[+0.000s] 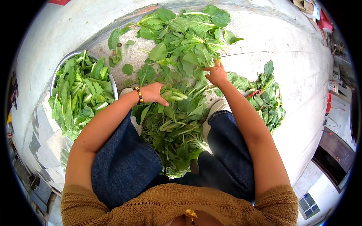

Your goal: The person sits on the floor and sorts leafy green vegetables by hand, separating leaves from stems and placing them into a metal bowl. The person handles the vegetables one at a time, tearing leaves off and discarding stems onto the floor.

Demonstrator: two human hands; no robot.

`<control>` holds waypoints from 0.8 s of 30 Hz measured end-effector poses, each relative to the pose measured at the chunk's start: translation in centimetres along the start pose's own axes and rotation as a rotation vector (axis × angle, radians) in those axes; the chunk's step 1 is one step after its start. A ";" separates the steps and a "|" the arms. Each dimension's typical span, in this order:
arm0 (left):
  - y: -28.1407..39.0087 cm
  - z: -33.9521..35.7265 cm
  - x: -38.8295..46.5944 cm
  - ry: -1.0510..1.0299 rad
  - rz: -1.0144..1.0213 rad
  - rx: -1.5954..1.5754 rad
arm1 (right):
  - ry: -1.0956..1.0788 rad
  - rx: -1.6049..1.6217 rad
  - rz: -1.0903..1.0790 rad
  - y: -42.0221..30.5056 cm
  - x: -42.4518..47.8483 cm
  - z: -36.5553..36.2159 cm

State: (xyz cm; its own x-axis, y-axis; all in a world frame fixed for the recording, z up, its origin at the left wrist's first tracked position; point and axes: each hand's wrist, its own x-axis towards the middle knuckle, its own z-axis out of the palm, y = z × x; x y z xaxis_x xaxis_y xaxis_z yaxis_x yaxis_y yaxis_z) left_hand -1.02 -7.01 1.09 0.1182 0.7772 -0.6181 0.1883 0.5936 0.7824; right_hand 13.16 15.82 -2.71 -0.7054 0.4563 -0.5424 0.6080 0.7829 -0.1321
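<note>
A long heap of leafy greens [189,36] covers the concrete floor before me and runs down between my shoes. My left hand [154,94], with a beaded bracelet at the wrist, is at the heap's left side; a few pale-stemmed leaves [176,95] lie by its spread thumb and fingers. Whether it grips them is not clear. At the heap's right side my right hand [216,74] touches the leaf stems with its fingertips, some fingers hidden against the greens. A metal basin [115,90] heaped with pale-stemmed leaves stands to the left.
To the right lies a smaller pile of darker greens with reddish stems [267,101]. Loose leaves [114,39] are scattered at the upper left, near the foot of a wall [70,25]. My shoes [219,107] flank the heap. Clear plastic [65,154] lies below the basin.
</note>
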 end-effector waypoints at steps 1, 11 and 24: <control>0.1 0.6 0.1 -0.161 -0.019 0.132 | 0.012 0.020 -0.009 0.2 0.1 0.7; -0.9 2.6 0.9 -0.016 -0.048 0.445 | 0.622 0.516 0.026 1.4 2.3 -1.2; -2.5 2.1 1.1 -0.119 -0.222 0.757 | 0.332 0.304 -0.449 -7.5 2.4 4.9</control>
State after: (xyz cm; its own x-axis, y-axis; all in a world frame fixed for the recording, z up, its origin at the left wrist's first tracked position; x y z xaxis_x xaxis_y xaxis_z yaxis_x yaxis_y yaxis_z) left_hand 0.65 -8.06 -1.75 0.0954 0.6044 -0.7910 0.8255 0.3961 0.4021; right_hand 8.70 8.94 -7.07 -0.9614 0.2564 -0.0996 0.2684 0.7958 -0.5428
